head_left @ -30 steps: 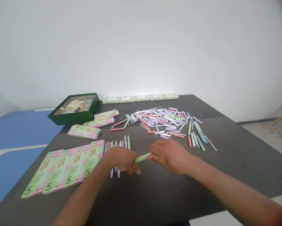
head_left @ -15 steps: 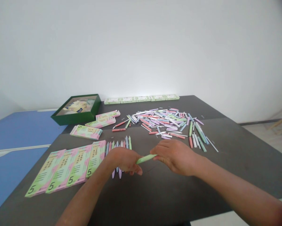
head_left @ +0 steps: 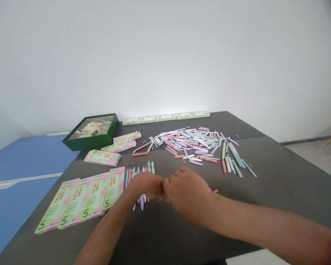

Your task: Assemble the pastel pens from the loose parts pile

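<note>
- Dark grey tabletop (head_left: 275,184) meets a blue desk (head_left: 24,162), with a white wall (head_left: 165,55) behind.
- Left hand (head_left: 147,186) and right hand (head_left: 189,195) curl together, knuckles touching; anything gripped is hidden.
- Pastel pens (head_left: 139,173) lie in a row, partly covered by the left hand.
- Loose pen pile (head_left: 193,143) lies beyond; green box (head_left: 90,143) sits far left.
- Printed cards (head_left: 90,197) show a large "5"; smaller print is unreadable.

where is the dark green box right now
The open green box sits at the far left of the dark table in the head view, just beyond the pink-and-green packets and left of the row of small pale green boxes.
</note>
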Tool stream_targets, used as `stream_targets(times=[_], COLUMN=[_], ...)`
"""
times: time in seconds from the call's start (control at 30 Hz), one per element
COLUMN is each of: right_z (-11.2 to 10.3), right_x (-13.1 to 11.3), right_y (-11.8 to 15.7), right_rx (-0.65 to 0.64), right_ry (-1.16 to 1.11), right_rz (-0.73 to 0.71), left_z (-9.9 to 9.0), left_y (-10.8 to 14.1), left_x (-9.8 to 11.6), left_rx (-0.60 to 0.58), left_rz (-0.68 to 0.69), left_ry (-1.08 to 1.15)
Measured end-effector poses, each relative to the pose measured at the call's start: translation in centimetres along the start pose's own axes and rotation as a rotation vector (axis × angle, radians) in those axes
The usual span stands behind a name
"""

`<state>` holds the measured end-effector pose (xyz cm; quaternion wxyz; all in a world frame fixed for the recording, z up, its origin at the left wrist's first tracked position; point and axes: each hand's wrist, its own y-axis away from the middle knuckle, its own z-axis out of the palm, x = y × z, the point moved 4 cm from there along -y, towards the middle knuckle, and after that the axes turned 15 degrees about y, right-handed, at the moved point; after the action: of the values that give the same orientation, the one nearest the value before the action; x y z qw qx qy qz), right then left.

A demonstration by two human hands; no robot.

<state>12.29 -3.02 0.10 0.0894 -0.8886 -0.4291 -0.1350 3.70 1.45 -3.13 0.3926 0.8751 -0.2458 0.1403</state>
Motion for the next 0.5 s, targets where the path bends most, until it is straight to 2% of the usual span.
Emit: stream_targets(times=[0.1, 0.2, 0.37, 0.43, 0.5], right_z=[2.0, 4.7, 8.7, 9.7, 10.3], right_x=[0.9, 2.6, 3.7, 3.8, 3.7], right_y=[0.0, 0.6, 0.9, 0.7, 0.3], right_rx=[-0.05, -0.134, -0.178, -0.147, -0.113], right_ry=[-0.106, -0.292, -1.071, -1.258, -1.341], right_rz=[0.039, 0.094, 0.009, -0.004, -0.04], left_z=[-0.7, -1.7, -2.9, -2.8, -2.7], left_y=[0.6, 1.8, 3.2, 3.2, 3.0], left_x=[-0.6, -1.5, -2.8, -2.6, -2.2], left_rx=[-0.014, -0.015, 0.001, -0.015, -0.02], left_rz=[0.017, 0.1, 0.078, 0.085, 0.092], left_ry=[-0.029, 0.023, 0.069, 0.071, 0.069])
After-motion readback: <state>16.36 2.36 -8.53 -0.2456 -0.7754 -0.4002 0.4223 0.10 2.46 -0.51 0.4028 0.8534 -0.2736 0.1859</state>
